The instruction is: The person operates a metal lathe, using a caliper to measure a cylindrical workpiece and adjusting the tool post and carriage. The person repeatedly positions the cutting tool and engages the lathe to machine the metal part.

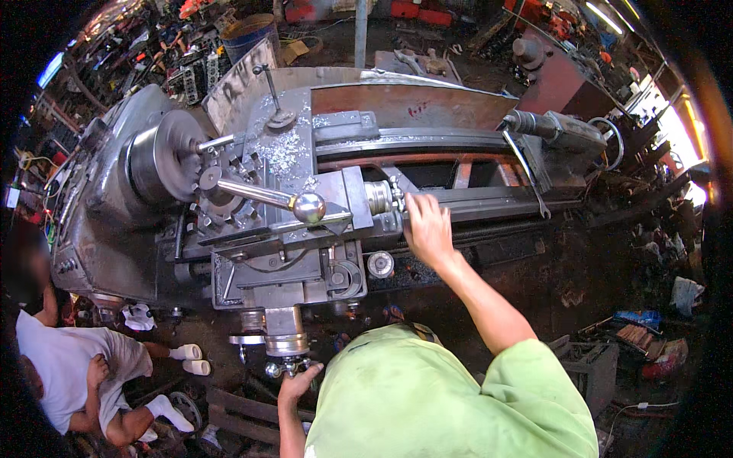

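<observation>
A metal lathe stands in front of me. My right hand (430, 229) is closed on the ball-ended crank handle (397, 194) of the top slide, to the right of the tool post. Low and near my body, my left hand (296, 383) grips the cross-slide handle (287, 365); part of its fingers is hidden. Between them and the chuck, a long lever (256, 191) with a shiny ball knob (309, 207) sticks out over the tool post (221, 195). The chuck (164, 156) looks smeared, with a short round bar (217, 143) at its face.
Metal chips (284, 153) lie on the carriage beside a stand with a round base (281, 120). A tailstock (561, 137) sits at the bed's right end, a wrench (531, 175) leaning by it. Another person (84, 366) in white sits at lower left. Clutter surrounds the machine.
</observation>
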`<state>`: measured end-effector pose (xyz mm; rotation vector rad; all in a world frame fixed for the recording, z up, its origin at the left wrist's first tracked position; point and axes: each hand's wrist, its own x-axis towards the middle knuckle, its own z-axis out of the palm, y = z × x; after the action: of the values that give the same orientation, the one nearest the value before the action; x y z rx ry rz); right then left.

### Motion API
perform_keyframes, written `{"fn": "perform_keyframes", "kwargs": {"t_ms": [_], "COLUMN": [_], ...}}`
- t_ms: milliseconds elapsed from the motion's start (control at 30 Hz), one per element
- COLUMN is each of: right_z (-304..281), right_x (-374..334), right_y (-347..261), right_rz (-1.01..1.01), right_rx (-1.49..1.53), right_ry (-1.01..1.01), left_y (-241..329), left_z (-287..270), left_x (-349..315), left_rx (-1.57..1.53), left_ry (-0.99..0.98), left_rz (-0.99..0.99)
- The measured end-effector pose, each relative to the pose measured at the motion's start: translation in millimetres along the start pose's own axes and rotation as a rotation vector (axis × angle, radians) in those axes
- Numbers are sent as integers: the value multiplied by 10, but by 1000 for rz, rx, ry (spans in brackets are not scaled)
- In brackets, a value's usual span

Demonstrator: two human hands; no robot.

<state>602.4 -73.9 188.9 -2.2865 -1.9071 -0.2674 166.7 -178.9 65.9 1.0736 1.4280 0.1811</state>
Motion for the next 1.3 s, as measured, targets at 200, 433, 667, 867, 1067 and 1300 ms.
{"fn": "perform_keyframes", "kwargs": {"t_ms": [200,433,667,867,1067,1300], "right_z": [-151,-86,-56,-292,181,-177], "right_x": [690,710,48,869,-109,743], "right_y": [448,166,123,279,-48,454], "right_rz": [-126,-123,-150,-53,43,-232], "right_rx": [418,162,158,191,83,372], "right_ry": [-245,-102,192,-459,114,-201], "left_y": [2,-19,-37,-10,38,-74], "left_z": [1,4,-16,-47,-25,14], "left_x": [-10,-3,92,104,68,69], "left_rx": [2,-4,36,183,110,68], "left_ry": [9,23,16,-72,-61,-13], "left_rz": [-2,-9,1,-29,35,-6]}}
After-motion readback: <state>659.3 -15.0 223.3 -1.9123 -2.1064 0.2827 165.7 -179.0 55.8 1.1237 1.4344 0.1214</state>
